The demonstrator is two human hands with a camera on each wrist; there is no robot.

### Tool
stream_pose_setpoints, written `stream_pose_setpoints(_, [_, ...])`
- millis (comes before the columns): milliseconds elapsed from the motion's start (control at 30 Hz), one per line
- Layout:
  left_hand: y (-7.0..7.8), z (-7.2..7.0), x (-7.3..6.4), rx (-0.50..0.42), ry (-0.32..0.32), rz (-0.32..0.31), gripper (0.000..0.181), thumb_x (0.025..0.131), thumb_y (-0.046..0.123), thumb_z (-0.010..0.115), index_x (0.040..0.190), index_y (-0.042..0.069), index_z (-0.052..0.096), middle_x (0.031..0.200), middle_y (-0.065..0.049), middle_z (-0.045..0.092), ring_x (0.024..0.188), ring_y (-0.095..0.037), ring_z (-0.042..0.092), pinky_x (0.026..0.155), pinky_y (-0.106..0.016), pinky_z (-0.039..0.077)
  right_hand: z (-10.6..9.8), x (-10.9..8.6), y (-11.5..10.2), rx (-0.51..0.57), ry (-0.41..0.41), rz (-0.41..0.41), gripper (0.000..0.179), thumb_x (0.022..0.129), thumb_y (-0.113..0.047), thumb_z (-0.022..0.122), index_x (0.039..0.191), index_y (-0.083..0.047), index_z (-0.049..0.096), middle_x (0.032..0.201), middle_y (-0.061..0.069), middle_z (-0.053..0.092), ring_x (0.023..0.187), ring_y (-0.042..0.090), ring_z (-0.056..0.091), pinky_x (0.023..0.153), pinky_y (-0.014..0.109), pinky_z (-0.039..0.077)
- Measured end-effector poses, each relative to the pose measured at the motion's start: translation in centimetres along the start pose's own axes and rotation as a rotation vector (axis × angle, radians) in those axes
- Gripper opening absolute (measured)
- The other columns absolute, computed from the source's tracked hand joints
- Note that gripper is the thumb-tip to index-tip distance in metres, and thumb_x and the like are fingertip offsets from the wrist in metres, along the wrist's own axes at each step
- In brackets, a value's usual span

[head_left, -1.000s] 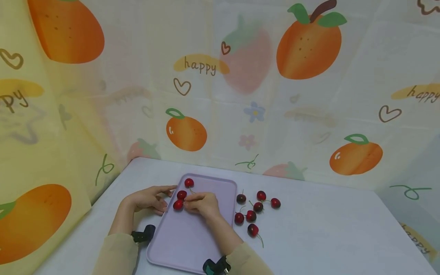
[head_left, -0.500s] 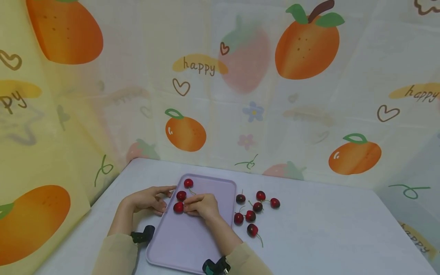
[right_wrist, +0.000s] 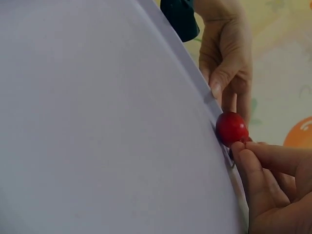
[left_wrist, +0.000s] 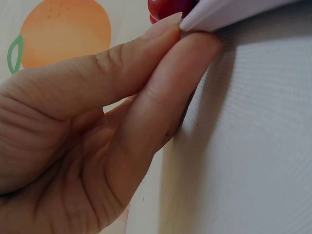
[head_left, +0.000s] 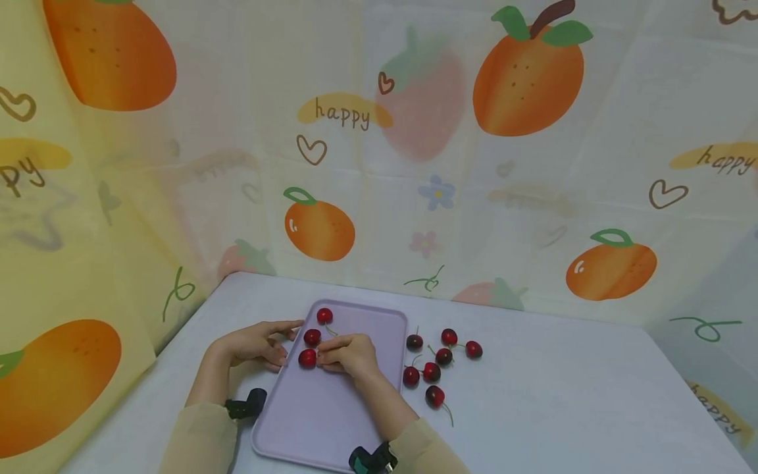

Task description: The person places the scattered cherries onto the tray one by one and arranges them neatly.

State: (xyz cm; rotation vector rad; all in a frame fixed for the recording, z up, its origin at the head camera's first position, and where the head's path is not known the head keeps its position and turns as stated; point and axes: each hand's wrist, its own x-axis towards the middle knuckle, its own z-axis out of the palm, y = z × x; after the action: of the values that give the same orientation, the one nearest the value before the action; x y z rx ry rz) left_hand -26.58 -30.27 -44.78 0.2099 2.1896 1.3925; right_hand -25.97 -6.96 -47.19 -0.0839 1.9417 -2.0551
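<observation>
A lilac tray [head_left: 331, 415] lies on the table with three red cherries along its left side. My right hand [head_left: 353, 355] pinches the nearest cherry [head_left: 307, 359] at its stem end; the right wrist view shows thumb and fingertips right at this cherry [right_wrist: 231, 128]. Just beyond sits the second cherry [head_left: 312, 338]. The third cherry [head_left: 324, 316], near the far left corner, trails its stem over the tray. At the tray's left rim, my left hand [head_left: 254, 343] holds the edge. In the left wrist view, its thumb [left_wrist: 163, 30] and a finger meet at the rim.
Right of the tray, several darker cherries [head_left: 431, 372] with stems lie loosely grouped on the white table [head_left: 562, 408]. One cherry [head_left: 411, 376] is close by the tray's right rim. A fruit-printed curtain [head_left: 438, 263] stands behind and to the left.
The pinched cherry has shifted slightly toward me, leaving a small gap to the second cherry. My left hand stays at the rim. The other cherries have not moved.
</observation>
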Motion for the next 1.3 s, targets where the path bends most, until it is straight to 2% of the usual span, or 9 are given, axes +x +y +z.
stream_pose_setpoints(467, [-0.3, 0.0, -0.3, -0.008, 0.000, 0.002, 0.080, 0.085, 0.001, 0.069, 0.154, 0.006, 0.030, 0.133, -0.020, 0.040, 0.087, -0.017, 0.060, 0.078, -0.030, 0.062, -0.5, -0.3, -0.9, 0.076, 0.008, -0.013, 0.025, 0.075, 0.005, 0.077, 0.100, 0.011, 0.074, 0.088, 0.022, 0.076, 0.069, 0.013, 0.073, 0.068, 0.029, 0.062])
stream_pose_setpoints(633, [-0.3, 0.0, -0.3, -0.006, 0.001, -0.004, 0.080, 0.085, 0.001, 0.070, 0.154, 0.007, 0.030, 0.133, -0.020, 0.040, 0.088, -0.017, 0.059, 0.078, -0.030, 0.062, -0.9, -0.5, -1.5, 0.063, -0.005, -0.053, 0.025, 0.077, 0.004, 0.076, 0.101, 0.011, 0.073, 0.091, 0.025, 0.075, 0.069, 0.013, 0.073, 0.071, 0.032, 0.063])
stream_pose_setpoints(767, [-0.3, 0.0, -0.2, 0.000, 0.004, -0.011, 0.080, 0.085, 0.002, 0.070, 0.154, 0.008, 0.031, 0.133, -0.019, 0.040, 0.087, -0.017, 0.059, 0.078, -0.030, 0.062, -1.6, -0.7, -2.3, 0.004, -0.002, -0.070, 0.023, 0.079, 0.000, 0.077, 0.101, 0.008, 0.075, 0.091, 0.023, 0.075, 0.070, 0.012, 0.074, 0.072, 0.032, 0.063])
stream_pose_setpoints(867, [-0.3, 0.1, -0.1, 0.004, 0.002, -0.012, 0.079, 0.085, 0.002, 0.069, 0.154, 0.009, 0.031, 0.134, -0.019, 0.040, 0.088, -0.017, 0.059, 0.079, -0.030, 0.062, -2.4, -0.9, -3.1, -0.038, 0.001, -0.072, 0.022, 0.081, -0.002, 0.077, 0.101, 0.007, 0.075, 0.089, 0.021, 0.076, 0.069, 0.011, 0.073, 0.071, 0.030, 0.063])
stream_pose_setpoints(1033, [-0.3, 0.0, -0.1, 0.004, -0.003, -0.006, 0.079, 0.086, 0.002, 0.069, 0.155, 0.009, 0.030, 0.135, -0.020, 0.039, 0.088, -0.016, 0.059, 0.079, -0.030, 0.062, -4.2, -1.2, -4.5, -0.029, -0.003, -0.058, 0.024, 0.084, -0.002, 0.074, 0.105, 0.009, 0.073, 0.090, 0.016, 0.077, 0.067, 0.008, 0.071, 0.069, 0.026, 0.062])
stream_pose_setpoints(1300, [-0.1, 0.0, -0.1, 0.000, -0.002, 0.006, 0.079, 0.086, 0.001, 0.068, 0.155, 0.010, 0.031, 0.135, -0.020, 0.040, 0.088, -0.016, 0.059, 0.079, -0.029, 0.062, -8.8, -2.3, -6.3, -0.028, 0.042, -0.055, 0.026, 0.084, -0.005, 0.075, 0.106, 0.008, 0.072, 0.087, 0.008, 0.076, 0.070, 0.009, 0.072, 0.071, 0.025, 0.062])
